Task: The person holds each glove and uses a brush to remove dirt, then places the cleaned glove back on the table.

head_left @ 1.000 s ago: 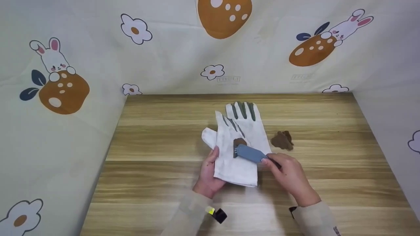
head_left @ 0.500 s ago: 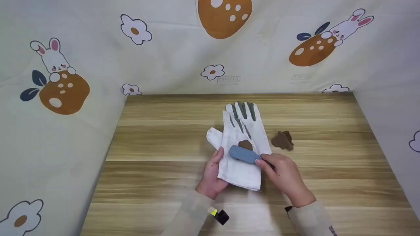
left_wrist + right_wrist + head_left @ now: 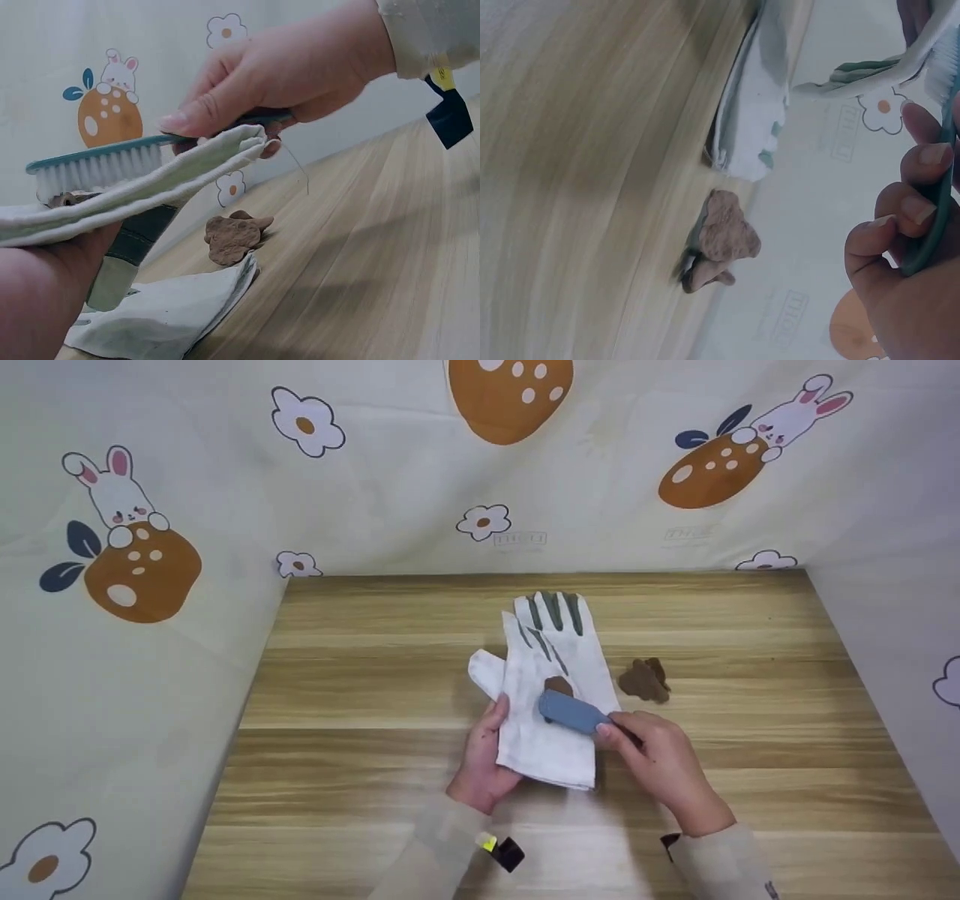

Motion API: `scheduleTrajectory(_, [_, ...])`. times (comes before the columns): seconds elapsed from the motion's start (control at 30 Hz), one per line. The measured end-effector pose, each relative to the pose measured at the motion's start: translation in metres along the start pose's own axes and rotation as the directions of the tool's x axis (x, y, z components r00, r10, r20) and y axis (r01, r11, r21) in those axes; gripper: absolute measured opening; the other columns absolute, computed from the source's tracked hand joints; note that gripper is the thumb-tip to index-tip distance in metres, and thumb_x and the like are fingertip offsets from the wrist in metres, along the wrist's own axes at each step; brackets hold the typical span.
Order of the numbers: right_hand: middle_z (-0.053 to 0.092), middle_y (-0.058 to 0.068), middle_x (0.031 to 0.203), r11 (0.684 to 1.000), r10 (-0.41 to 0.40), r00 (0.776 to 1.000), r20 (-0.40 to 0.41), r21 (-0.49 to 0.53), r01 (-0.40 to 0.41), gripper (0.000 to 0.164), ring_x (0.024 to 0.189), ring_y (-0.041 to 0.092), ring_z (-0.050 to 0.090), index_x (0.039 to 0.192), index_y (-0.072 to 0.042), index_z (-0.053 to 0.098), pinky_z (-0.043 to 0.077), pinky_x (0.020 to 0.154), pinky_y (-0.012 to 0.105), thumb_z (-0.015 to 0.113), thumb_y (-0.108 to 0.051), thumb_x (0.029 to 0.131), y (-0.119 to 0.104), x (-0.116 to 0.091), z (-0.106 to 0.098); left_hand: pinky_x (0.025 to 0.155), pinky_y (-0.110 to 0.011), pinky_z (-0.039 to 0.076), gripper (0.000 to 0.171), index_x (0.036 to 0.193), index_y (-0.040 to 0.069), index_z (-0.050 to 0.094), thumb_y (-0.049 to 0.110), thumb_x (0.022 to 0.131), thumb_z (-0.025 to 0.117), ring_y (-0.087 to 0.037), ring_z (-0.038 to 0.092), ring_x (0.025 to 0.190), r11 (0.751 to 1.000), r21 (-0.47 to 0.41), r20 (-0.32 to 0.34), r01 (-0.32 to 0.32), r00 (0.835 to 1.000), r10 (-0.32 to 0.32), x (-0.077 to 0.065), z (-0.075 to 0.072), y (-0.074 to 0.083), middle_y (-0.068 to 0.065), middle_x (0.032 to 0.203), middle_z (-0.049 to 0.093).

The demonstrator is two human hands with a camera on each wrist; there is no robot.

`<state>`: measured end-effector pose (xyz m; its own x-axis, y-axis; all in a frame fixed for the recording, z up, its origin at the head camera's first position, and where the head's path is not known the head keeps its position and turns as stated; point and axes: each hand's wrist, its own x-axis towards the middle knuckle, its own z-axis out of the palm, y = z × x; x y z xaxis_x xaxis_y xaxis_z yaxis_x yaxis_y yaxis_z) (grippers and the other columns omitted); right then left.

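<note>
A white work glove (image 3: 544,742) with dark green stripes between its fingers is raised above the table. My left hand (image 3: 478,757) holds it by its left edge, thumb on top and the other fingers underneath. My right hand (image 3: 664,757) grips the dark handle of a blue-grey brush (image 3: 574,712). In the left wrist view the brush's white bristles (image 3: 105,169) press on the glove at a brown lump (image 3: 71,198). From above, that brown patch (image 3: 559,685) shows just beyond the brush head. A second white glove (image 3: 589,667) lies flat on the table, partly covered by the raised one.
To the right of the gloves a brown, clay-like clump (image 3: 645,681) lies on the wood-grain table (image 3: 360,690). Patterned cloth (image 3: 390,495) with rabbits and flowers hangs behind the table and along both sides.
The brush slid left across the glove, then came back right with my right hand. The held glove shifted right, then slightly back. The flat glove and brown clump stayed put.
</note>
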<state>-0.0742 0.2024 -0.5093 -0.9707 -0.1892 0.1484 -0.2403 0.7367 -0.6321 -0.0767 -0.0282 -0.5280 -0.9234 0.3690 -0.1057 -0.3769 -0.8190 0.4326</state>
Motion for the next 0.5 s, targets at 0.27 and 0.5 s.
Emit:
scheduleTrajectory(0.27, [0.073, 0.007, 0.094, 0.995, -0.088, 0.995, -0.054, -0.044, 0.085, 0.023, 0.087, 0.021, 0.066, 0.103, -0.006, 0.075, 0.056, 0.078, 0.044, 0.07, -0.027, 0.096, -0.02, 0.005, 0.006, 0.113, -0.036, 0.042, 0.051, 0.161, 0.019, 0.016, 0.03, 0.111, 0.021, -0.018, 0.049, 0.136, 0.999, 0.03, 0.026, 0.011, 1.0, -0.012, 0.001, 0.005, -0.009, -0.003, 0.15, 0.049])
scheduleTrajectory(0.5, [0.074, 0.007, 0.088, 0.983, -0.139, 0.987, -0.084, -0.13, 0.127, 0.02, 0.082, 0.023, 0.068, 0.101, -0.006, 0.076, 0.056, 0.075, 0.044, 0.075, -0.025, 0.092, -0.015, 0.005, 0.007, 0.109, -0.035, 0.045, 0.05, 0.16, 0.022, 0.015, 0.029, 0.111, 0.021, -0.017, 0.053, 0.131, 0.999, 0.036, 0.025, 0.012, 1.0, -0.013, 0.0, 0.008, -0.009, -0.001, 0.146, 0.051])
